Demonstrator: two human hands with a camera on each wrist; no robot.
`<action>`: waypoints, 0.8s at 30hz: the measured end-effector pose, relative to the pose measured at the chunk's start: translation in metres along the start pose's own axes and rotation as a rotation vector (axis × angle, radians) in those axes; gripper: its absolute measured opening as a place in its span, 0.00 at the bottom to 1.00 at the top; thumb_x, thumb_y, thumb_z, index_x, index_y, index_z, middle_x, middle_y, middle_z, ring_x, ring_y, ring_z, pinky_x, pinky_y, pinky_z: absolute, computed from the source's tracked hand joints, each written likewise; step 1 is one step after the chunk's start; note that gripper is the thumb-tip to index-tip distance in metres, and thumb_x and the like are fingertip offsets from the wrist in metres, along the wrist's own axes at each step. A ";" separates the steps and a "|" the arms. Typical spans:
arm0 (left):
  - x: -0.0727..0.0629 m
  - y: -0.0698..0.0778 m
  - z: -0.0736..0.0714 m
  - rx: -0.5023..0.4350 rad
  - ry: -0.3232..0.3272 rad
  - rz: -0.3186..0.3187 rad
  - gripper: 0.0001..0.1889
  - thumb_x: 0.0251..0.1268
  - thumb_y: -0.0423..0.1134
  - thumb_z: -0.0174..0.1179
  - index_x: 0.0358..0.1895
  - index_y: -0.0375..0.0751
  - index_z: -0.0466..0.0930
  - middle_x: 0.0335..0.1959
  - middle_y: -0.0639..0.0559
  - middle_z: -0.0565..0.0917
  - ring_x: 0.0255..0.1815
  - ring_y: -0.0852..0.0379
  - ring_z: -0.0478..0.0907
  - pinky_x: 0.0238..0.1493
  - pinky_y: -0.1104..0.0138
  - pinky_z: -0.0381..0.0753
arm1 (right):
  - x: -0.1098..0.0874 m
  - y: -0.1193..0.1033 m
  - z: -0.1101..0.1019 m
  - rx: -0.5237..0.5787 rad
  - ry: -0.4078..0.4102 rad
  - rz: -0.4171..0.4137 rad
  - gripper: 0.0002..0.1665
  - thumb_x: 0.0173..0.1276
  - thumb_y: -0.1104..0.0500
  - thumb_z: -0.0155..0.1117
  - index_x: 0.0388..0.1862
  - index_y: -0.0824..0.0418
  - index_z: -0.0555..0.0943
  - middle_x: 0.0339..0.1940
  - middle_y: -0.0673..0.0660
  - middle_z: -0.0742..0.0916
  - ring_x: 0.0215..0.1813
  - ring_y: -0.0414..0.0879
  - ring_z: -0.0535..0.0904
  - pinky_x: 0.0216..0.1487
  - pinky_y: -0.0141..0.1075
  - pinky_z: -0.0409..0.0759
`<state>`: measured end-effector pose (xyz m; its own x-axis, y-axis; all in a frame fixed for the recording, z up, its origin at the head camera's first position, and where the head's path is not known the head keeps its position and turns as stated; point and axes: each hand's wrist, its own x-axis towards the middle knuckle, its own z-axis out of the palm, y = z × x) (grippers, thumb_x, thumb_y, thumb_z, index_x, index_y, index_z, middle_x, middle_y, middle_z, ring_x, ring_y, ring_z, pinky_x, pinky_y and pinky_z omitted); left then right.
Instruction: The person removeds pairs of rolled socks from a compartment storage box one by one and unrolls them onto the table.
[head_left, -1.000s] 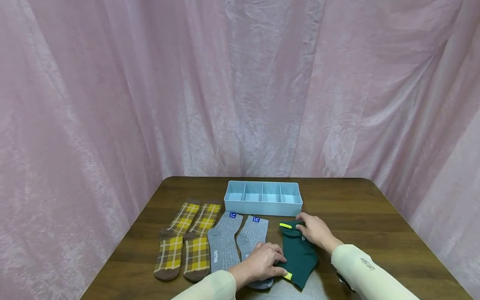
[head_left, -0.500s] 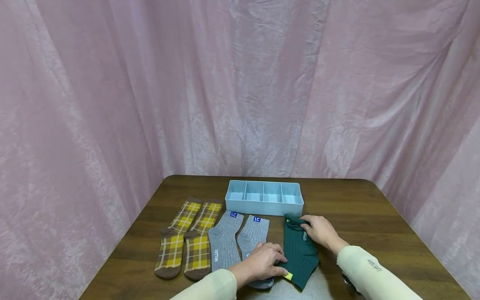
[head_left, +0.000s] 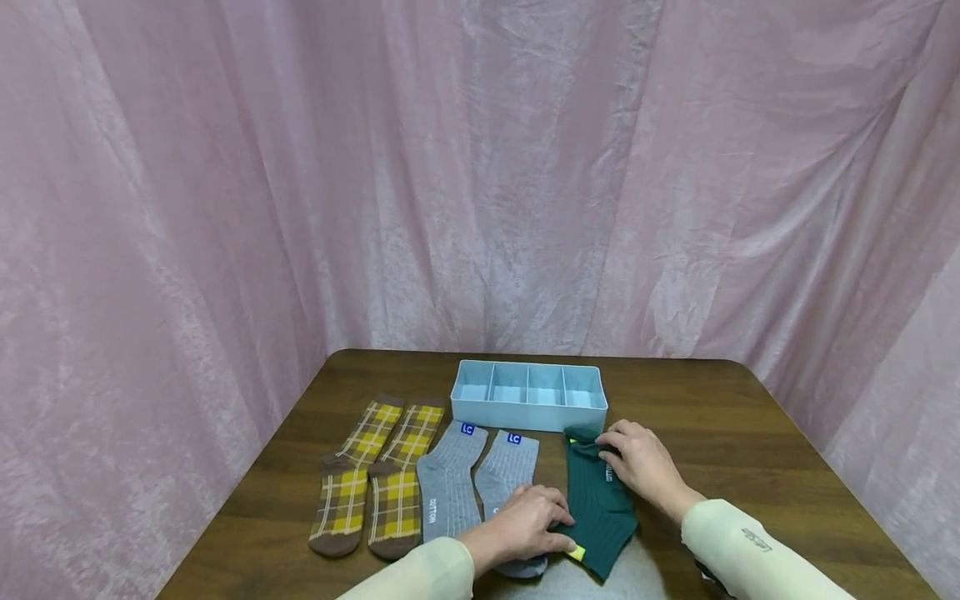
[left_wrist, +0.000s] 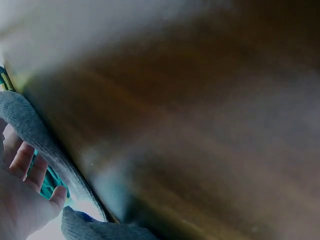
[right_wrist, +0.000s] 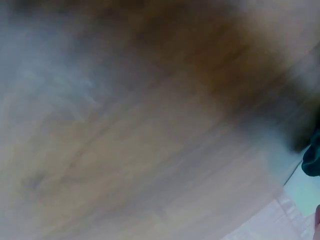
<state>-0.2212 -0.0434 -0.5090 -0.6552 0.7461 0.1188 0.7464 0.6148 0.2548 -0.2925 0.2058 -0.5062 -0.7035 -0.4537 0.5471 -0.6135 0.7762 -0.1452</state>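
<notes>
A dark green ribbed sock (head_left: 596,500) lies on the table at the right of the sock row, with a yellow patch at its lower left edge. Whether another sock lies under it cannot be told. My left hand (head_left: 525,523) rests over the grey sock on the right (head_left: 506,471), fingertips and thumb touching the green sock's lower left edge. In the left wrist view its fingers (left_wrist: 37,172) look fairly straight. At the top, my right hand (head_left: 643,463) pinches the bunched green cuff. The right wrist view catches only a bit of the green fabric (right_wrist: 312,160).
A light blue box with several compartments (head_left: 528,417) stands behind the socks. Left of my hands lie another grey sock (head_left: 450,483) and two yellow-and-brown plaid socks, one outermost (head_left: 341,504) and one beside it (head_left: 395,504). The wooden table (head_left: 720,417) meets a pink curtain (head_left: 480,208).
My right hand has shifted the green cuff, first up and rightward, then slightly back left. The yellow band there is now mostly hidden. My left hand has stayed in place.
</notes>
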 end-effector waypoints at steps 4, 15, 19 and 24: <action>0.000 -0.001 -0.001 0.004 0.001 0.001 0.15 0.64 0.55 0.66 0.47 0.53 0.89 0.44 0.67 0.80 0.46 0.71 0.74 0.49 0.69 0.69 | 0.000 -0.001 0.001 -0.043 -0.041 -0.129 0.12 0.58 0.63 0.76 0.42 0.59 0.89 0.42 0.54 0.85 0.44 0.50 0.80 0.46 0.49 0.80; 0.000 -0.001 0.000 0.004 -0.010 0.001 0.15 0.64 0.56 0.65 0.48 0.54 0.89 0.44 0.67 0.80 0.47 0.71 0.73 0.46 0.70 0.68 | 0.001 0.002 0.000 -0.023 -0.370 0.038 0.23 0.75 0.57 0.59 0.64 0.66 0.78 0.62 0.67 0.79 0.63 0.65 0.74 0.59 0.62 0.71; 0.001 -0.001 0.000 0.003 -0.009 -0.002 0.15 0.64 0.56 0.65 0.48 0.54 0.89 0.44 0.68 0.80 0.46 0.71 0.73 0.47 0.70 0.68 | 0.004 0.002 -0.002 0.010 -0.458 0.089 0.26 0.77 0.55 0.56 0.68 0.67 0.73 0.65 0.68 0.77 0.66 0.66 0.71 0.61 0.63 0.68; 0.002 0.002 -0.002 0.016 -0.014 -0.012 0.16 0.67 0.57 0.62 0.47 0.55 0.90 0.45 0.66 0.81 0.47 0.70 0.74 0.51 0.67 0.71 | 0.003 0.005 -0.005 0.030 -0.506 0.145 0.26 0.77 0.54 0.55 0.69 0.65 0.73 0.66 0.67 0.77 0.67 0.66 0.70 0.63 0.64 0.66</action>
<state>-0.2215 -0.0412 -0.5060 -0.6624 0.7422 0.1021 0.7403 0.6276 0.2411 -0.2962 0.2107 -0.5008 -0.8628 -0.5027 0.0545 -0.5016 0.8373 -0.2177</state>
